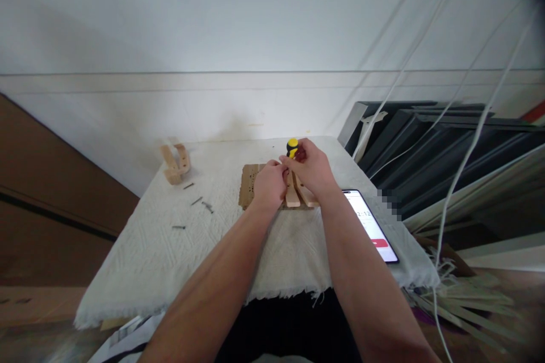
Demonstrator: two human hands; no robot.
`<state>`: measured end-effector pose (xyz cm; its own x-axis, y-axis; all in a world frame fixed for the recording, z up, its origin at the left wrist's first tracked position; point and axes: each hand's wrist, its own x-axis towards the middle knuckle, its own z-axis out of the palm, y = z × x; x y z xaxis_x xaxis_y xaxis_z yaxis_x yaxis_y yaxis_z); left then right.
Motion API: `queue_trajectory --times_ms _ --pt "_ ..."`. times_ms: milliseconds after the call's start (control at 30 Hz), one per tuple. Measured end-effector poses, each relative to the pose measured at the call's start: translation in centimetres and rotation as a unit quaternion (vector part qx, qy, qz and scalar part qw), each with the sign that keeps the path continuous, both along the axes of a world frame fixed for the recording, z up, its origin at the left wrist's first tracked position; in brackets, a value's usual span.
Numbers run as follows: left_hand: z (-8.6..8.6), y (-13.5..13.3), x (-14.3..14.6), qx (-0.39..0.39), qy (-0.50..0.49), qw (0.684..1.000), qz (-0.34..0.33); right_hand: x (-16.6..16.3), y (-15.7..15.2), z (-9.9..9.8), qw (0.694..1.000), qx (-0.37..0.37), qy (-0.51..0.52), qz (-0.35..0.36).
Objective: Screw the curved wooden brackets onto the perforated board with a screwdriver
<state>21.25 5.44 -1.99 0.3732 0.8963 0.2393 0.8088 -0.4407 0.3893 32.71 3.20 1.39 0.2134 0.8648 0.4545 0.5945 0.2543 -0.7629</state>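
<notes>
A small screwdriver (292, 146) with a yellow and black handle stands roughly upright. The fingers of my right hand (314, 167) are closed around its lower part. My left hand (271, 182) is closed against a pale wooden hook piece (292, 197), its fingertips meeting my right fingers just below the screwdriver handle. Under my right wrist lies another arm of curved wood (308, 196). Beneath both hands is a piece of brown cardboard (247, 188) with small holes in it. The screwdriver's tip is hidden by my fingers.
Curved wooden hooks (174, 165) sit at the table's back left, with several loose screws (196, 201) in front of them. A lit phone (371, 228) lies beside my right forearm. White cloth (149, 261) covers the table; white cables (468, 147) hang at the right.
</notes>
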Motion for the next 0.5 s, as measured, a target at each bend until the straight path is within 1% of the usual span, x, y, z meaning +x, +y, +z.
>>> queue_trajectory --times_ms 167,400,500 --pt "0.0 0.0 0.0 -0.012 0.004 1.000 -0.002 0.8 -0.3 0.0 0.999 -0.031 0.019 -0.009" --pt "0.2 0.0 -0.1 -0.017 -0.001 1.000 -0.006 1.8 0.0 -0.6 0.994 -0.003 0.107 -0.007" --pt "0.1 0.0 0.0 -0.017 -0.003 1.000 -0.005 2.0 0.1 -0.8 0.993 0.013 0.119 0.003"
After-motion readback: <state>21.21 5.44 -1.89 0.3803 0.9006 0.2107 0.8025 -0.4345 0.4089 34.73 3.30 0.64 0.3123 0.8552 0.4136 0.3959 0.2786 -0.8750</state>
